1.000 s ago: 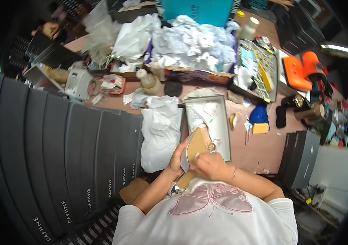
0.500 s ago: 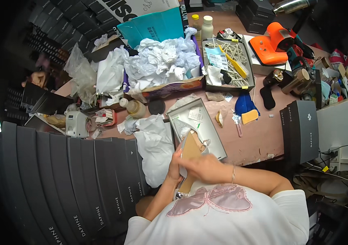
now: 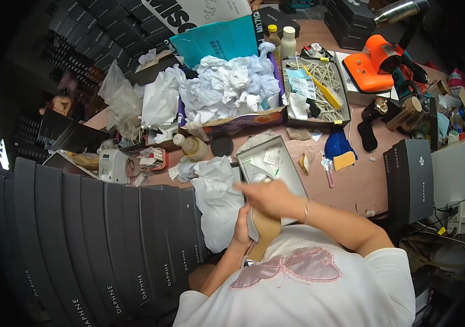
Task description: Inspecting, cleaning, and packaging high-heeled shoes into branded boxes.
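The tan-soled, grey-sided shoe (image 3: 267, 233) sits in the left hand (image 3: 242, 229), fingers wrapped round its left edge. The right hand (image 3: 270, 199) has moved from mid-sole to the far end, apparently shifting work there; whether its fingers pinch anything, I cannot tell. A shallow white, grey-rimmed box (image 3: 289, 168) lies beyond.

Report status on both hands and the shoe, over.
Left hand: grip on shoe. Right hand: over shoe's far end, contact unclear. Shoe: tan face showing, far end hidden. Open grey box just beyond.
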A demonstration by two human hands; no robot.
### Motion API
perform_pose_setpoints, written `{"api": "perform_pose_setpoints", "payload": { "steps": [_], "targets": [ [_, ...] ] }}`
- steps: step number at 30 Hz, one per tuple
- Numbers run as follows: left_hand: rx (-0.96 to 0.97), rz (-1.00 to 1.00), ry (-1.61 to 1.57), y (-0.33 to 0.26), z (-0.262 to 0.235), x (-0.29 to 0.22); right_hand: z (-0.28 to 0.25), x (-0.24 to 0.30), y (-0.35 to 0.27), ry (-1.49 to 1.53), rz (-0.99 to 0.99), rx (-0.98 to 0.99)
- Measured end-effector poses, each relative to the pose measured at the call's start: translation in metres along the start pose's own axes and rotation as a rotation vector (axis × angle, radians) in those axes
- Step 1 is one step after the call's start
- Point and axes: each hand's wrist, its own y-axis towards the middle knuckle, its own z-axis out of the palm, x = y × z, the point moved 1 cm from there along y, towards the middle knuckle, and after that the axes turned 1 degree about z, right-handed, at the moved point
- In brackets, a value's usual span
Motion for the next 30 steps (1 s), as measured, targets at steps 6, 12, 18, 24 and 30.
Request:
{"api": "perform_pose_setpoints", "payload": {
  "steps": [6,12,18,24,30],
  "targets": [
    [-0.031,0.000,0.015,0.009,0.001,-0.007,-0.007,0.000,-0.030,0.080,-0.059,0.007],
    [-0.059,0.011,-0.031,0.006,-0.003,-0.002,-0.021,0.008,-0.045,-0.048,-0.019,0.104],
    [0.028,0.002,-0.026,-0.004,0.013,-0.006,-0.014,-0.006,-0.038,-0.060,-0.022,0.005],
    [0.024,-0.033,0.024,0.000,0.011,-0.012,-0.017,-0.017,-0.010,-0.102,0.065,-0.101],
    [0.019,-0.024,0.064,-0.007,0.006,-0.005,-0.011,-0.027,0.001,-0.016,0.134,0.011]
  ]
}}
